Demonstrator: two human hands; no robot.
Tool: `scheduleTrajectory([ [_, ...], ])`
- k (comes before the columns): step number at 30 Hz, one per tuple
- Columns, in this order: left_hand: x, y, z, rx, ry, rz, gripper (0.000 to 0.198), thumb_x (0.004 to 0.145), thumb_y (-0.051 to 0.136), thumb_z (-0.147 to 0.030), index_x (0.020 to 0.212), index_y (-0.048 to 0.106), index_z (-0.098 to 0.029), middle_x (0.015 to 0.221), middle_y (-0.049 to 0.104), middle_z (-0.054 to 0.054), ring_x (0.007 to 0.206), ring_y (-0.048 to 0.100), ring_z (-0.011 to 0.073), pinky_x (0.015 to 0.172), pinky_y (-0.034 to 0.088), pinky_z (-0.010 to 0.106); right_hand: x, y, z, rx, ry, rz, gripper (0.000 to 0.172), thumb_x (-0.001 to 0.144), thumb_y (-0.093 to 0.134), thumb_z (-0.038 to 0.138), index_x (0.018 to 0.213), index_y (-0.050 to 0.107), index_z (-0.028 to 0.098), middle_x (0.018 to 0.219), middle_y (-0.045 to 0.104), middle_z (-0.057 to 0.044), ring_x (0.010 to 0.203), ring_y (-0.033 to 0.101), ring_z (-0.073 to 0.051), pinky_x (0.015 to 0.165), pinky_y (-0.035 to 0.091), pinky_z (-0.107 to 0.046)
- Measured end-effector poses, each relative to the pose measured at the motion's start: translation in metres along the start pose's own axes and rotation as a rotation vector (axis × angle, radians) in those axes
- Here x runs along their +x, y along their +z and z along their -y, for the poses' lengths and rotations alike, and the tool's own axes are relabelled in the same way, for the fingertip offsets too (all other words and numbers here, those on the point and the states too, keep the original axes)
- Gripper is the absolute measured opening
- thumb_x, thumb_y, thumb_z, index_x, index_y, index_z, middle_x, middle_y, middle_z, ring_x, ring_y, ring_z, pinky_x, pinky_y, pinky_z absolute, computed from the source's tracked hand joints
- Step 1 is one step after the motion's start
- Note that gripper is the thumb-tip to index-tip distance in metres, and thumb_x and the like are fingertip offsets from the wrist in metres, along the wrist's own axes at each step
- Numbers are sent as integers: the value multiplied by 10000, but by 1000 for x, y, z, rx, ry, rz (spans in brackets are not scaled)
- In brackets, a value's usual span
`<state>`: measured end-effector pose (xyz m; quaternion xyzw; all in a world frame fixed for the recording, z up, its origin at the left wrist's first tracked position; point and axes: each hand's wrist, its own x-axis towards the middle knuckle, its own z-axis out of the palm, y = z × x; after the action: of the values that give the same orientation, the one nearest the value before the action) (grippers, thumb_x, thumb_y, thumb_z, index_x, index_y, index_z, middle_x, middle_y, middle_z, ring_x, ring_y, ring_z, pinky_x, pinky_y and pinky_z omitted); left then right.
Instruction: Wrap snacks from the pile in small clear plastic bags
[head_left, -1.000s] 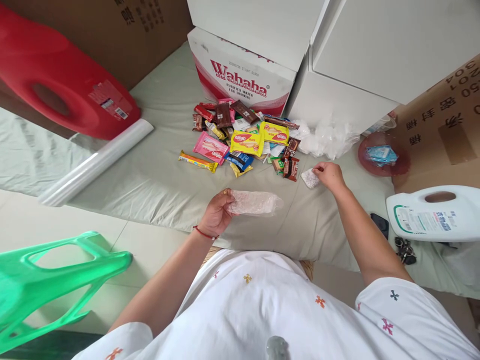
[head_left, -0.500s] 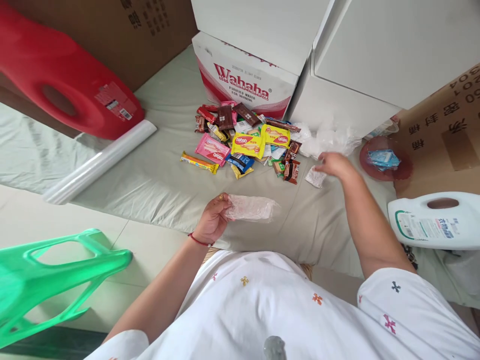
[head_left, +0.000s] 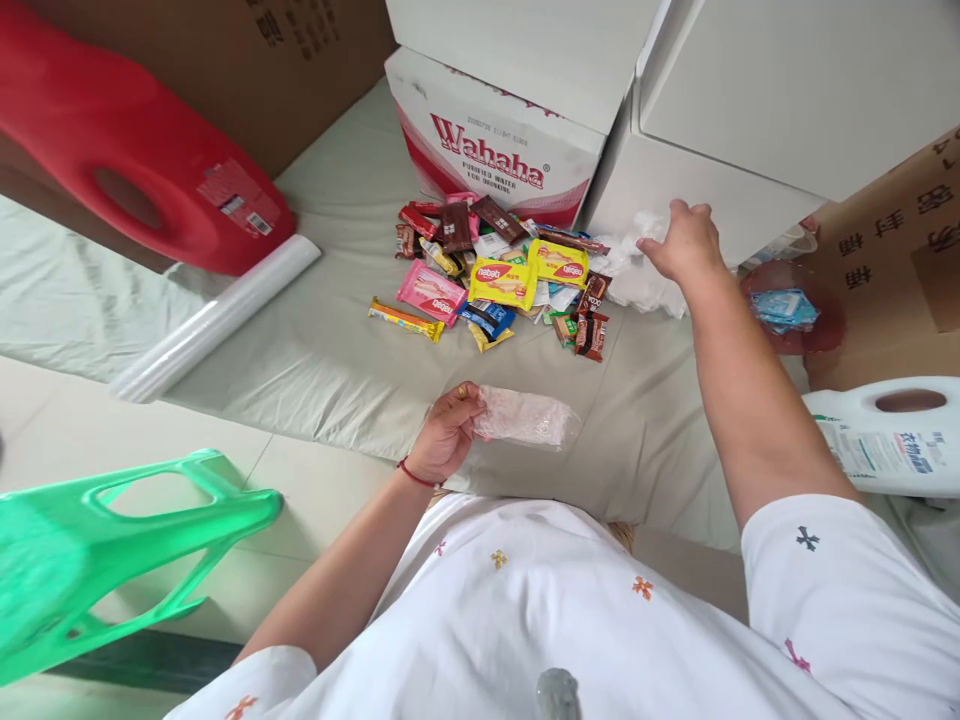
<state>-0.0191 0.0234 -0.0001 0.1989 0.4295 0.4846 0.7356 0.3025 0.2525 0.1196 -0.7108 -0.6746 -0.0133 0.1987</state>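
Observation:
A pale pinkish packet in clear plastic (head_left: 529, 418) is pinched at its left end by my left hand (head_left: 448, 430), above the front of the grey-green sheet. My right hand (head_left: 686, 243) is stretched out over the crumpled clear plastic bags (head_left: 637, 272), its thumb apart from the other fingers and nothing seen in it. Left of those bags lies a pile of wrapped snacks, with yellow packs (head_left: 501, 283), a pink pack (head_left: 431, 291), a blue one (head_left: 487, 318) and brown ones (head_left: 591, 336).
Behind the snacks stands a Wahaha carton (head_left: 495, 150). A red jug (head_left: 202, 190) and a plastic roll (head_left: 217, 320) are at the left, near a green stool (head_left: 142, 540). At the right are a red dish (head_left: 829, 310) and a white bottle (head_left: 885, 435).
My right hand has moved up and away, over the plastic bags. The small whitish packet that was by it no longer shows. My left hand still holds its packet.

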Motion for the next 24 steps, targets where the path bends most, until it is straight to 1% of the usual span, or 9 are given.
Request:
scheduleTrajectory([
  [3, -3, -3, -1, 17, 8, 4, 316, 638, 842, -314, 738, 573, -182, 576, 553, -61, 449, 525, 78, 390, 494, 186, -54, -4, 26, 231, -205, -1, 454, 941, 683, 445, 1327, 611, 218, 1379, 552, -162, 1206, 594, -304, 1065, 453, -443],
  [5, -1, -5, -1, 22, 6, 7, 319, 640, 847, -315, 748, 579, -181, 588, 557, -60, 454, 525, 77, 398, 502, 188, -108, -7, 40, 418, -454, 187, 364, 959, 647, 474, 1272, 663, 290, 1307, 617, -106, 1201, 606, -285, 1069, 474, -430],
  [7, 3, -6, -1, 18, 0, 20, 319, 640, 848, -312, 753, 580, -182, 600, 559, -60, 458, 522, 76, 404, 508, 193, -160, -7, 48, 542, -737, 498, 412, 900, 721, 500, 1273, 681, 331, 1352, 619, -78, 1245, 588, -290, 1089, 476, -440],
  [9, 7, -5, -1, 18, -15, 44, 323, 640, 853, -309, 760, 580, -184, 602, 548, -65, 462, 519, 75, 409, 510, 196, -200, 2, 50, 623, -806, 600, 409, 901, 730, 467, 1277, 688, 311, 1349, 630, -94, 1207, 600, -279, 1051, 502, -446],
  [12, 11, 2, 0, 21, -44, 83, 381, 657, 872, -388, 792, 578, -187, 676, 583, -48, 540, 598, 99, 424, 508, 196, -233, 23, 45, 703, -639, 486, 182, 983, 633, 364, 1075, 757, 267, 1020, 712, -82, 961, 631, -226, 874, 539, -384],
  [14, 10, 9, 2, 29, -59, 90, 473, 680, 854, -536, 833, 573, -187, 839, 662, 3, 669, 690, 148, 441, 509, 203, -244, 37, 43, 765, -441, 395, 181, 999, 612, 355, 985, 757, 246, 873, 684, -52, 826, 611, -189, 770, 521, -329],
  [18, 3, 20, 11, 149, -59, 39, 637, 681, 778, -737, 930, 587, -183, 1056, 691, 79, 759, 718, 180, 457, 491, 213, -258, 50, 47, 853, -102, 290, 230, 978, 626, 427, 954, 737, 228, 830, 643, -20, 696, 562, -143, 644, 464, -274],
  [21, 1, 23, 22, 311, -81, 35, 630, 652, 833, -681, 969, 628, -177, 931, 680, 48, 722, 670, 150, 466, 455, 203, -267, 53, 54, 870, -98, 337, 209, 960, 642, 413, 943, 743, 230, 830, 645, -19, 698, 549, -140, 652, 448, -274],
  [24, 4, 22, 31, 392, -89, 24, 526, 587, 911, -564, 781, 630, -164, 677, 596, -18, 615, 565, 105, 474, 403, 192, -272, 56, 57, 959, -25, 374, 196, 926, 676, 414, 926, 741, 229, 825, 645, -13, 705, 541, -137, 667, 441, -277],
])
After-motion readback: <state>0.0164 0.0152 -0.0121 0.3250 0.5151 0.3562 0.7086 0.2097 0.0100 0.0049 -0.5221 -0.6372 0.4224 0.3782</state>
